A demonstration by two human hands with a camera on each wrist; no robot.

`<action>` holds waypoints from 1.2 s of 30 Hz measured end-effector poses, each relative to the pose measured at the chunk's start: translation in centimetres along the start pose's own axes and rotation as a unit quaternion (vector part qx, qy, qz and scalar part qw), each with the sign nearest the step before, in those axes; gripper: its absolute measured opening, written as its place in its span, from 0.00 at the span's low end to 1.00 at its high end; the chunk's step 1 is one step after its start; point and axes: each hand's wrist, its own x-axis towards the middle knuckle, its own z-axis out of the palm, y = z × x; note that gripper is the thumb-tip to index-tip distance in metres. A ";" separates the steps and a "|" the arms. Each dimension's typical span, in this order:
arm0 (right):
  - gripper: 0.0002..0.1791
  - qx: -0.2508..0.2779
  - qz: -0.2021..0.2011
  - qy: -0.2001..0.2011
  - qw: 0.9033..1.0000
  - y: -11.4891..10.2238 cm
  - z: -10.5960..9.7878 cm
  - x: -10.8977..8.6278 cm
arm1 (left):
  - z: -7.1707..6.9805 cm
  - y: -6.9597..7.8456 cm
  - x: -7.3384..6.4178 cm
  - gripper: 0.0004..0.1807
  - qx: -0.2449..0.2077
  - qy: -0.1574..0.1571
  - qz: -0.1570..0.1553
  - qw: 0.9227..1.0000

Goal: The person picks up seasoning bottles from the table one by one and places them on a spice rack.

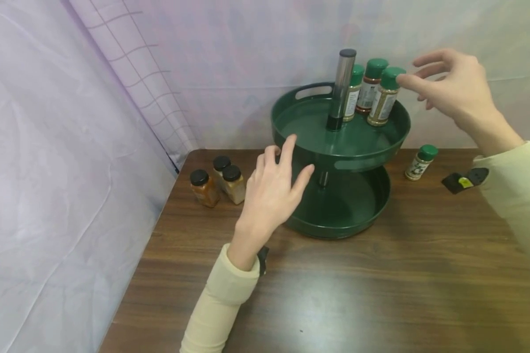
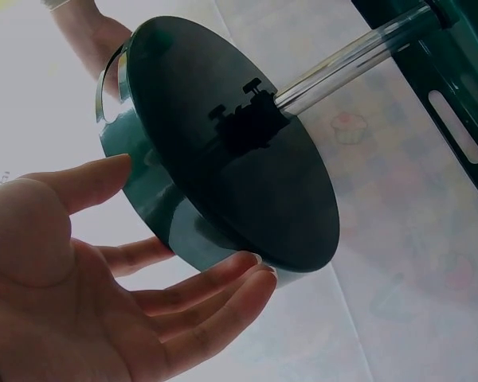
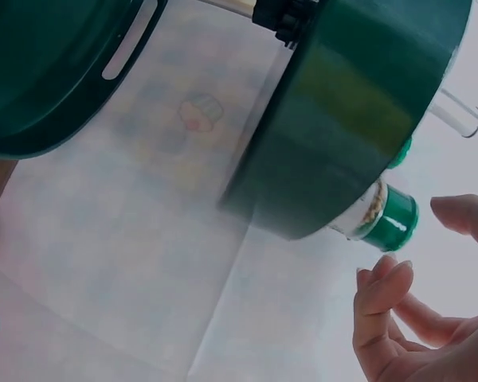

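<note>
A green two-tier turntable rack stands on the table, its upper tray [image 1: 306, 127] around a metal post [image 1: 344, 83]. Three green-capped spice jars stand in that tray: a front jar [image 1: 383, 103], a jar with reddish contents [image 1: 369, 88] and one partly behind the post. My right hand [image 1: 457, 88] is beside the front jar's cap, thumb and fingers spread around a gap; in the right wrist view the fingers are apart from the cap [image 3: 394, 219]. My left hand [image 1: 271, 189] is at the upper tray's near left rim, fingers extended, fingertips by the tray's side [image 2: 147, 199].
Below is the lower tray [image 1: 357, 223]. Another green-capped spice jar [image 1: 419, 164] stands on the wooden table [image 1: 380, 294] to the right. Three black-capped jars [image 1: 205, 191] cluster at the left near the table edge. Pale curtains [image 1: 229, 63] hang behind and at the left.
</note>
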 end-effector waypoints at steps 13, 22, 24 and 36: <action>0.36 -0.030 0.016 0.050 0.998 2.1 -2.2 -1.6 | 0.0 -0.1 0.0 0.37 -0.002 -0.003 -0.002 1.000; 0.39 -0.061 0.056 0.054 0.995 5.2 -4.4 -2.8 | 0.0 -0.2 0.1 0.37 -0.003 -0.001 -0.003 1.000; 0.39 -0.058 0.062 0.056 0.995 6.0 -4.6 -3.0 | 0.0 -0.2 0.1 0.37 -0.003 -0.001 -0.003 1.000; 0.44 -0.092 0.100 0.025 0.990 10.6 -3.8 -3.8 | -0.1 -0.3 0.1 0.37 -0.001 0.000 -0.005 1.000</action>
